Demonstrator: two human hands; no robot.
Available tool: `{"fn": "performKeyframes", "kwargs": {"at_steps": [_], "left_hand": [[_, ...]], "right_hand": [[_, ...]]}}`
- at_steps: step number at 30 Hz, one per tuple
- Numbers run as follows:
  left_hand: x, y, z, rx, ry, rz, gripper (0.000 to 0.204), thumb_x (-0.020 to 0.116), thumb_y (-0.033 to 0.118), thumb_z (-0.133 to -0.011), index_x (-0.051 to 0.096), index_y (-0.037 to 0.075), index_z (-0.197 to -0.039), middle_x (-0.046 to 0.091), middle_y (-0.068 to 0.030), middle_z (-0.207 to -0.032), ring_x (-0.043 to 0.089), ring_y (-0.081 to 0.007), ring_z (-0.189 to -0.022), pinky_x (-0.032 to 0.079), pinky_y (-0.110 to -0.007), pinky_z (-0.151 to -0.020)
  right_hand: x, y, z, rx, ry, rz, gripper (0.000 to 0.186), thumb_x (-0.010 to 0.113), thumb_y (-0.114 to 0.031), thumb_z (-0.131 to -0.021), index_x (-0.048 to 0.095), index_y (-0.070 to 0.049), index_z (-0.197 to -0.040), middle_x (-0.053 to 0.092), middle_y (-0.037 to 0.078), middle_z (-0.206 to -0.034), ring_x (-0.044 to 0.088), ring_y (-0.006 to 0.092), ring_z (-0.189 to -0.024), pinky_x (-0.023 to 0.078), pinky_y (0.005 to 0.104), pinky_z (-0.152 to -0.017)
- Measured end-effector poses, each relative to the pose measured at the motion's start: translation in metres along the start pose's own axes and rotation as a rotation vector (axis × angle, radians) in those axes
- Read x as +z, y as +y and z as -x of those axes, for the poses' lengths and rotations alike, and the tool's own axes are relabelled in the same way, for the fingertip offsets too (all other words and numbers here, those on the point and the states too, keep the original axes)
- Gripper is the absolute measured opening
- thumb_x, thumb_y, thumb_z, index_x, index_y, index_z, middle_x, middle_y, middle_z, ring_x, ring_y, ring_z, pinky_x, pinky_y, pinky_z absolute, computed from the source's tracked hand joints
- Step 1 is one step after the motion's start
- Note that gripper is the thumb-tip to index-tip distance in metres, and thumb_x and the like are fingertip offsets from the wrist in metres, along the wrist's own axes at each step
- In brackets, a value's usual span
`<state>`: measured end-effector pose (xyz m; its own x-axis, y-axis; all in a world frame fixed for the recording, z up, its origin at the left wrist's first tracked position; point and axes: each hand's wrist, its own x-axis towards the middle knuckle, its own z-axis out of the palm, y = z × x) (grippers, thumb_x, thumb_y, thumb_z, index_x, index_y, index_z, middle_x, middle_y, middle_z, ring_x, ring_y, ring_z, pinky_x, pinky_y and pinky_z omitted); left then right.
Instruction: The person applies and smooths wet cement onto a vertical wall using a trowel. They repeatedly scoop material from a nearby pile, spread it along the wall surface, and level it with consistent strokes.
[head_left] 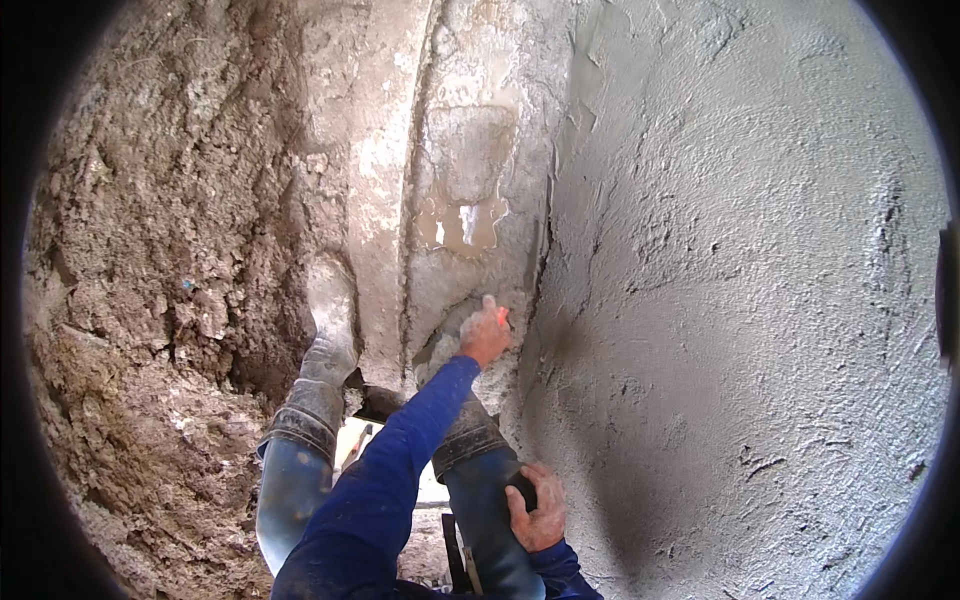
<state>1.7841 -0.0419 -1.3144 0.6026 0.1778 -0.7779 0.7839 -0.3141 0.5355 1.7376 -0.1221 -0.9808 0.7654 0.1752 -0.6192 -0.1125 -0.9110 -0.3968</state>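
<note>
Mid-frame, your left hand (pixel 486 335) is clasping an orange object (pixel 503 317); at lower centre, your right hand (pixel 541 508), fingers apart, is resting on your knee (pixel 488 485).

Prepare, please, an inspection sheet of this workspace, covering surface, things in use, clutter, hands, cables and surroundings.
Surface: grey-brown strip, uneven, with a brown puddle beyond the left hand.
Things in use: orange object, mostly hidden by the left hand; its kind cannot be told.
Clutter: small blue scrap on the soil at left.
Hands: left reaches forward with the orange object in its grasp; right hand rests on the right leg, holding nothing visible.
Cables: nothing seen.
Surroundings: rough brown soil at left; grey plaster-like surface at right, ridged and pitted.
</note>
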Motion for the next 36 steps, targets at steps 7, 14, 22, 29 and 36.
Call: {"fn": "performKeyframes", "kwargs": {"at_steps": [7,14,22,29,36], "left_hand": [[0.03,0.029,-0.022,-0.032,-0.002,0.144,0.039,0.06,0.015,-0.08,0.042,-0.001,-0.11,0.065,-0.0277,-0.086,0.065,-0.046,-0.083,0.05,-0.055,-0.074],[-0.017,0.03,0.015,0.001,-0.197,0.224,0.042,0.059,0.015,-0.079,0.042,-0.004,-0.112,0.063,-0.032,-0.091,0.061,-0.0499,-0.093,0.047,-0.057,-0.081],[-0.022,-0.001,0.005,-0.031,-0.066,0.293,0.041,0.058,0.017,-0.08,0.047,-0.002,-0.114,0.062,-0.0344,-0.099,0.06,-0.0495,-0.1,0.048,-0.053,-0.085],[-0.028,0.063,-0.017,-0.009,-0.074,0.301,0.04,0.058,0.017,-0.081,0.044,-0.004,-0.112,0.064,-0.0313,-0.094,0.062,-0.0489,-0.093,0.049,-0.054,-0.082],[-0.051,0.047,0.062,-0.022,-0.214,0.122,0.035,0.059,0.017,-0.081,0.046,0.0,-0.109,0.064,-0.0294,-0.092,0.063,-0.0463,-0.091,0.048,-0.054,-0.078]], "right_hand": [[0.004,0.007,0.003,0.003,-0.002,0.021,0.033,0.072,-0.015,-0.08,0.062,-0.001,-0.108,0.064,0.019,-0.112,0.06,0.0377,-0.104,0.044,0.045,-0.091],[0.003,0.008,0.001,-0.073,-0.035,0.045,0.032,0.072,-0.015,-0.081,0.062,-0.002,-0.109,0.065,0.018,-0.11,0.06,0.0369,-0.104,0.044,0.0454,-0.092],[0.004,0.002,0.004,-0.051,-0.051,0.031,0.032,0.07,-0.015,-0.082,0.062,-0.003,-0.11,0.065,0.017,-0.11,0.06,0.0362,-0.106,0.043,0.0453,-0.095],[0.008,0.01,0.008,-0.044,-0.052,0.012,0.033,0.07,-0.016,-0.083,0.061,-0.002,-0.111,0.064,0.018,-0.111,0.06,0.0375,-0.105,0.044,0.0454,-0.094],[0.008,0.008,0.012,-0.043,-0.035,0.021,0.031,0.069,-0.014,-0.082,0.061,-0.002,-0.11,0.064,0.017,-0.11,0.061,0.037,-0.105,0.046,0.0447,-0.091]]}}
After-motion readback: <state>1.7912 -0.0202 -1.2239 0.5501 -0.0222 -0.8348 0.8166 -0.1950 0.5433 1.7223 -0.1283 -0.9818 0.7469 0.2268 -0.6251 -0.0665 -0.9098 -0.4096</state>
